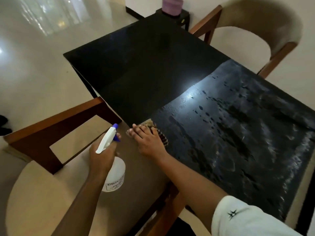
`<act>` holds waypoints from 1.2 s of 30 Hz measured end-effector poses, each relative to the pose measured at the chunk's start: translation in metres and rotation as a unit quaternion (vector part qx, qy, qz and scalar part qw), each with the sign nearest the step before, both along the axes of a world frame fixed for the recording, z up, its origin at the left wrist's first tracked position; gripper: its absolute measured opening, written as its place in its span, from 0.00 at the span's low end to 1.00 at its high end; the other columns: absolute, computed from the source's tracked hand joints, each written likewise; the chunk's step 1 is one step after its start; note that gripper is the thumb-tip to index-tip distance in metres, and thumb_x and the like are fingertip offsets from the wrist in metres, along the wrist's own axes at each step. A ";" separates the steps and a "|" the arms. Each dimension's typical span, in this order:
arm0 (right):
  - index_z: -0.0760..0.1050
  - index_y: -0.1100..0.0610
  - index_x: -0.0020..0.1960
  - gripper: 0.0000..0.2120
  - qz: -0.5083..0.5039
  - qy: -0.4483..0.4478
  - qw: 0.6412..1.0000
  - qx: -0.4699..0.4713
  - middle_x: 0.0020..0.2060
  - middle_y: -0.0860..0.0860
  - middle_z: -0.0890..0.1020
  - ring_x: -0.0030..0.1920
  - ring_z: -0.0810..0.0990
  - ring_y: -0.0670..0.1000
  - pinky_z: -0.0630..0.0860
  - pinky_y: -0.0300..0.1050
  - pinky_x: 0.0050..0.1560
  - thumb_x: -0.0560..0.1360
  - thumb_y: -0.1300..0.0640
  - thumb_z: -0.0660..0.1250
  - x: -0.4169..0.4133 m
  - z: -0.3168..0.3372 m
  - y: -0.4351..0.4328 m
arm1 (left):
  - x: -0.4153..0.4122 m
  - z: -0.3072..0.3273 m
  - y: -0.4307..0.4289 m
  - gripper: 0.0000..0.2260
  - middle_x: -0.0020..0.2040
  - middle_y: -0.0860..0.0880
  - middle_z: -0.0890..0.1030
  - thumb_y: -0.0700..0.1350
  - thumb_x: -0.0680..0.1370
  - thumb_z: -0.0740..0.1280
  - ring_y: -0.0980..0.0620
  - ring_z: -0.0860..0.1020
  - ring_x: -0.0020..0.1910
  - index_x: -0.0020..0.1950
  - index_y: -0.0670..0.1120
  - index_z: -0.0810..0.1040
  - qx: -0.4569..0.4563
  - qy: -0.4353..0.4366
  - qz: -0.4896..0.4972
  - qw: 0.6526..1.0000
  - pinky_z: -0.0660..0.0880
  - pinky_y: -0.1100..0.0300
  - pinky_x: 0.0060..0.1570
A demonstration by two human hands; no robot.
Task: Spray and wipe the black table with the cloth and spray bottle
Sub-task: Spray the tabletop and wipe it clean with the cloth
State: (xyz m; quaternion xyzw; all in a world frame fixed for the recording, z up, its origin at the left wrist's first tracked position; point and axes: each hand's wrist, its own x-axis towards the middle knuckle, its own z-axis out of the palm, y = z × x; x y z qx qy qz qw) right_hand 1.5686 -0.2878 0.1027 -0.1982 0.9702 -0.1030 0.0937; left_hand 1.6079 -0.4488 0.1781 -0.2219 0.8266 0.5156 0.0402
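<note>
While left hand [100, 157] grips bottle [115, 174], right [148, 142] presses cloth [162, 139] (perhaps striped).

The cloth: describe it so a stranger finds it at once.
Start at the black table and go to its near left edge, beside the wet streaks. There the right hand presses flat on the cloth, the only brown, striped thing on the top.

Most of the cloth [163, 140] lay hidden under the right hand [148, 142], with only a patterned fringe showing past the fingers. The left hand [100, 156] covered the neck of the spray bottle [116, 174], and the print on its label was too blurred to read. The purple pot [171, 5] was cut off by the top edge, the black table [153, 57] by the right.
</note>
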 end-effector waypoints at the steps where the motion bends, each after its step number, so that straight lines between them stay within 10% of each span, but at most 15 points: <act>1: 0.53 0.50 0.78 0.26 0.008 0.008 1.000 -0.003 0.78 0.51 0.55 0.77 0.53 0.54 0.51 0.60 0.73 0.81 0.50 0.53 -0.002 -0.006 0.001 | -0.003 0.001 0.004 0.15 0.47 0.35 0.78 0.38 0.77 0.65 0.50 0.76 0.36 0.63 0.36 0.73 0.000 0.001 0.014 1.000 0.69 0.67 0.29; 9: 0.47 0.49 0.79 0.31 -0.183 0.003 0.982 -0.043 0.78 0.46 0.48 0.78 0.42 0.50 0.33 0.64 0.72 0.80 0.38 0.46 -0.042 -0.011 0.021 | -0.020 0.017 0.038 0.14 0.39 0.54 0.69 0.33 0.77 0.64 0.51 0.75 0.35 0.62 0.36 0.71 0.003 0.011 0.068 0.998 0.69 0.69 0.27; 14: 0.44 0.50 0.79 0.30 -0.189 -0.004 0.982 -0.004 0.79 0.47 0.45 0.78 0.41 0.50 0.37 0.64 0.73 0.81 0.41 0.45 -0.062 -0.007 0.052 | -0.021 0.015 0.037 0.16 0.39 0.55 0.68 0.32 0.77 0.63 0.79 0.71 0.34 0.64 0.36 0.70 0.038 0.010 0.051 0.998 0.69 0.79 0.25; 21: 0.50 0.54 0.78 0.33 -0.280 0.008 0.960 -0.019 0.78 0.53 0.51 0.77 0.48 0.56 0.40 0.67 0.71 0.79 0.38 0.46 -0.004 -0.010 -0.028 | -0.030 0.001 0.014 0.17 0.41 0.42 0.76 0.38 0.76 0.65 0.53 0.76 0.33 0.64 0.38 0.70 0.042 -0.016 0.055 0.997 0.70 0.66 0.29; 32: 0.34 0.58 0.78 0.38 -0.516 -0.174 0.832 -0.104 0.75 0.56 0.32 0.74 0.28 0.60 0.32 0.72 0.67 0.80 0.38 0.47 -0.092 0.023 0.015 | -0.050 -0.004 -0.002 0.19 0.42 0.41 0.77 0.41 0.77 0.65 0.53 0.75 0.33 0.67 0.42 0.67 0.047 0.006 0.034 0.998 0.69 0.66 0.31; 36: 0.38 0.55 0.78 0.37 -0.335 -0.153 0.927 0.075 0.76 0.60 0.39 0.75 0.37 0.68 0.27 0.70 0.63 0.79 0.35 0.45 -0.090 0.037 0.037 | -0.056 -0.004 -0.002 0.21 0.43 0.42 0.76 0.41 0.77 0.65 0.52 0.75 0.34 0.69 0.43 0.66 0.052 0.008 0.041 0.998 0.68 0.66 0.30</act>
